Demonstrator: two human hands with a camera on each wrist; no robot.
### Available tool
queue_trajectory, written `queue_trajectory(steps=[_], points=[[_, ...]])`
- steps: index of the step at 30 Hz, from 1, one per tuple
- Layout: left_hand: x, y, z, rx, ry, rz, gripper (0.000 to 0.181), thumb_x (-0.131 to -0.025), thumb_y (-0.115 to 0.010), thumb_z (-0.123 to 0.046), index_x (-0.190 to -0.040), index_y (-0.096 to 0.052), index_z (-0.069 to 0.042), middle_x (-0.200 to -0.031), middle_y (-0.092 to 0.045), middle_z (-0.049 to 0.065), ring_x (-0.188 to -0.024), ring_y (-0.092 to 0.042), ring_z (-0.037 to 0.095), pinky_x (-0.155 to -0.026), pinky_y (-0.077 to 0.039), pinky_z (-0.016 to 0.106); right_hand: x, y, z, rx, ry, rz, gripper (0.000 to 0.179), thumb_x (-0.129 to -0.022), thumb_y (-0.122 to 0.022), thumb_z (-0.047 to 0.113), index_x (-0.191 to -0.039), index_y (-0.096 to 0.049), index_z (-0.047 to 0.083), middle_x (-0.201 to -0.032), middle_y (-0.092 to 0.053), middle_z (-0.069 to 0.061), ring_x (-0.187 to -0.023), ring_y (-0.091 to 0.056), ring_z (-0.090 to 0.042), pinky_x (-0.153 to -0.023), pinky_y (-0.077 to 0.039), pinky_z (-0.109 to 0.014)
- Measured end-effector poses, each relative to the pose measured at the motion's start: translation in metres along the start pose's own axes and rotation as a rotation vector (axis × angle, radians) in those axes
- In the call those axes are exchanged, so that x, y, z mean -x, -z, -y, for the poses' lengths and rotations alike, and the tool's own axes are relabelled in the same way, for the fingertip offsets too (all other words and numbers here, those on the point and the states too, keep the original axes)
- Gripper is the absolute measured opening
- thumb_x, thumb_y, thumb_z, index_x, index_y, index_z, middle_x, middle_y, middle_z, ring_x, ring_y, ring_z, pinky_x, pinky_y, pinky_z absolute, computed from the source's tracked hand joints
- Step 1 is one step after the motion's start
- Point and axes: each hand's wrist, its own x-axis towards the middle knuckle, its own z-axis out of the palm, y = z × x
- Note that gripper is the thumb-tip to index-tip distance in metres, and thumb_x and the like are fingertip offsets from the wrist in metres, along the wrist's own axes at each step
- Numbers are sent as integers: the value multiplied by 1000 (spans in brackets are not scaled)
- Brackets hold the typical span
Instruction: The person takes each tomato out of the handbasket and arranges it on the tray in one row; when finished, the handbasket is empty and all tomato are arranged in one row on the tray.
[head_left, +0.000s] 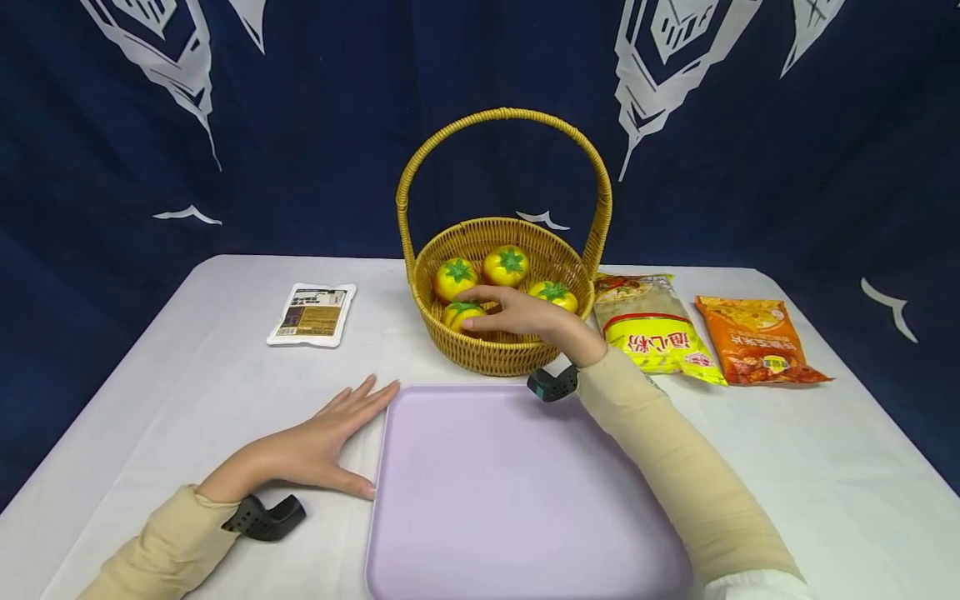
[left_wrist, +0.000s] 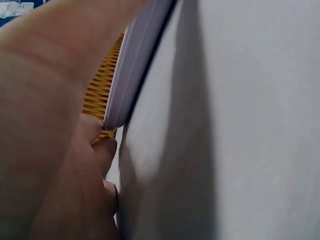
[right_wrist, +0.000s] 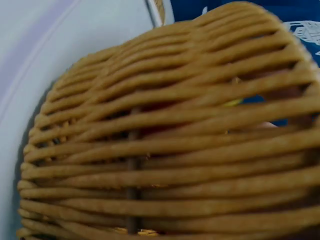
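Observation:
My right hand (head_left: 517, 312) reaches over the front rim into the wicker basket (head_left: 498, 360). Its fingers and thumb are at the front-left fruit (head_left: 459, 314), a yellow-orange tomato-like one with a green leafy top; whether they touch it I cannot tell. Similar fruits lie around it: one at the left (head_left: 454, 279), one at the back (head_left: 506, 265) and one at the right (head_left: 553, 294). On the white table, my left hand (head_left: 318, 446) has its fingers spread, with index fingertip and thumb at the left edge of the lilac tray (head_left: 517, 492). Basket weave (right_wrist: 165, 150) fills the right wrist view, largely hiding the hand.
A white-and-brown packet (head_left: 312, 315) lies at the back left. Right of the basket are a yellow noodle bag (head_left: 656, 329) and an orange snack bag (head_left: 757, 342). The basket's tall handle (head_left: 504, 114) arches above it. A dark blue curtain (head_left: 322, 125) hangs behind the table.

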Motion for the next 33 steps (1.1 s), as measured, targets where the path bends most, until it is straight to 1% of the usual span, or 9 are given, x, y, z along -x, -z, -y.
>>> queue_trajectory(steps=[4,8,12,17,19,22,28,30,33], points=[[0,-1,0,-6,6,-6,113,-70,-74,-57,-151,-10,-10,-153,-14,15,-138,2,36,-107,1,55,-3,2,1,7,-48,68,54,-92,-60,33,-140,-42,17,-136,-43,-9,-115,-43,-25,-98,-36,-41],[0,0,0,-1,14,-5,113,-70,-74,-57,-151,-10,-12,-154,-12,15,-138,1,36,-108,2,55,-4,4,0,-84,-85,87,53,-91,-61,33,-138,-43,17,-131,-44,-9,-102,-52,-26,-87,-46,-37],[0,-1,2,-4,30,2,113,-69,-74,-58,-152,-10,-14,-154,-9,14,-138,1,35,-109,3,51,-1,5,-2,-153,-61,73,52,-91,-62,29,-138,-44,16,-133,-42,-10,-105,-54,-27,-87,-48,-36],[0,-1,3,-4,37,7,113,-69,-74,-59,-152,-10,-15,-154,-8,15,-138,1,37,-109,3,51,10,7,3,-179,-11,-4,54,-90,-63,30,-139,-43,20,-136,-38,-9,-110,-50,-27,-90,-46,-37],[-1,-1,2,-3,34,4,113,-69,-74,-58,-152,-10,-14,-154,-7,17,-137,1,39,-108,2,53,18,7,7,-181,40,-47,54,-90,-63,29,-139,-43,21,-136,-39,-8,-113,-47,-26,-92,-44,-37],[-2,-1,2,-7,33,3,113,-69,-74,-58,-152,-10,-14,-153,-6,19,-136,0,42,-108,2,54,32,0,16,-207,176,-115,53,-91,-62,24,-140,-42,18,-134,-41,-8,-115,-45,-26,-96,-41,-37],[-1,0,1,-6,50,7,113,-69,-73,-59,-152,-10,-14,-153,-4,20,-136,0,43,-108,2,54,57,-40,30,-260,467,-148,59,-87,-67,9,-140,-41,10,-137,-41,-5,-114,-49,-25,-94,-44,-38],[-1,0,0,-1,62,10,113,-69,-73,-59,-152,-10,-13,-153,-3,20,-136,1,43,-108,2,54,59,-57,27,-218,519,-140,61,-85,-69,7,-139,-42,9,-137,-42,-5,-114,-49,-23,-93,-44,-39],[0,-1,0,17,84,16,113,-69,-73,-58,-151,-11,-13,-153,-1,21,-136,1,44,-108,2,54,56,-79,16,-62,532,-151,63,-82,-74,14,-138,-44,12,-134,-45,-1,-114,-48,-16,-96,-42,-35]])
